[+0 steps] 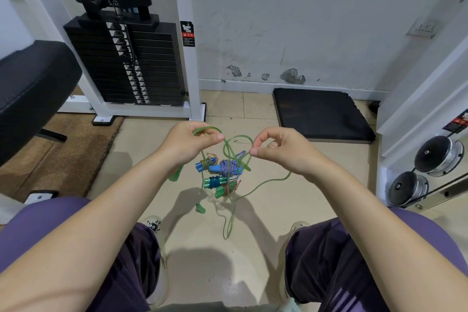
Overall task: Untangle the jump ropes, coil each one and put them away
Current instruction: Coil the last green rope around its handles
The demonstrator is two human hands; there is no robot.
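Observation:
A thin green jump rope [263,183] runs in loose loops from my hands down to the beige floor. My left hand [188,143] pinches one loop of it at thumb and forefinger. My right hand [281,149] pinches another strand a little to the right. Between and below my hands hangs a tangle: a blue-and-white braided rope [228,166] bundled around blue handles [206,164], and green handles [215,182] wound with cord. One green handle end [200,209] dangles lower. How the strands cross inside the knot is hard to tell.
A weight-stack machine [126,58] with a white frame stands at the back left, a black padded bench [33,83] at far left. A black mat [321,114] lies by the wall. Dumbbells [430,159] sit on a rack at right. My knees and shoes frame the floor below.

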